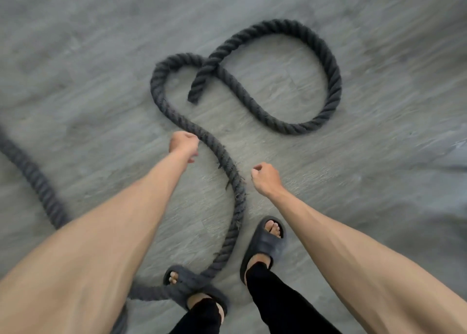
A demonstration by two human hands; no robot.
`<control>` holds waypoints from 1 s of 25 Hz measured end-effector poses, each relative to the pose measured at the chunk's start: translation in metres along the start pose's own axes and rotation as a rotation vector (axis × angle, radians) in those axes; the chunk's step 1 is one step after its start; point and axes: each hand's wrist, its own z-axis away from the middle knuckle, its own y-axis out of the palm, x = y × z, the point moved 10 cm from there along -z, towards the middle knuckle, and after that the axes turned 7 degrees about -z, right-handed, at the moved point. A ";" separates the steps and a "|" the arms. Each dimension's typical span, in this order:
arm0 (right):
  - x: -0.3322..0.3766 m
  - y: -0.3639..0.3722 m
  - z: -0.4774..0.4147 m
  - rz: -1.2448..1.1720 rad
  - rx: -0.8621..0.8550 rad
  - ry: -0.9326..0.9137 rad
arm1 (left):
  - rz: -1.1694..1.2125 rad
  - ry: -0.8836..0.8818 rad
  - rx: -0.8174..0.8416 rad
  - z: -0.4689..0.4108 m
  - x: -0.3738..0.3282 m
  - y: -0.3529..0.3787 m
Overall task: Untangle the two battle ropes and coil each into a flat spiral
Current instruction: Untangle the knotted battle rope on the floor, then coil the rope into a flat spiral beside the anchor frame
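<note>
A: Is it bright there?
B: Sort of. Soft, even light falls on the gray floor (101, 55). It looks dull all over. Some darker patches sit on the right.
A: Is it sharp?
B: The rope (331, 81) loop in the middle is fairly clear. Its part at the left edge is smeared. The arms (353, 245) look stretched and big at the bottom.

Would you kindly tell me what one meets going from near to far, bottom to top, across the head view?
left sandal → right sandal → right hand → left hand → rope end → far bend of the loop
</note>
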 end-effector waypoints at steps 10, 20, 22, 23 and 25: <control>0.199 -0.208 0.121 0.332 0.062 -0.206 | -0.389 0.355 0.193 0.213 -0.245 -0.045; 0.356 -0.282 0.070 0.768 0.221 -0.304 | -0.284 0.293 0.138 0.189 -0.365 -0.102; 0.377 -0.291 0.052 0.829 0.215 -0.311 | -0.213 0.248 0.119 0.176 -0.372 -0.115; 0.386 -0.292 0.045 0.875 0.222 -0.315 | -0.188 0.218 0.102 0.171 -0.372 -0.120; 0.403 -0.284 0.031 0.994 0.290 -0.333 | -0.114 0.133 0.083 0.160 -0.366 -0.128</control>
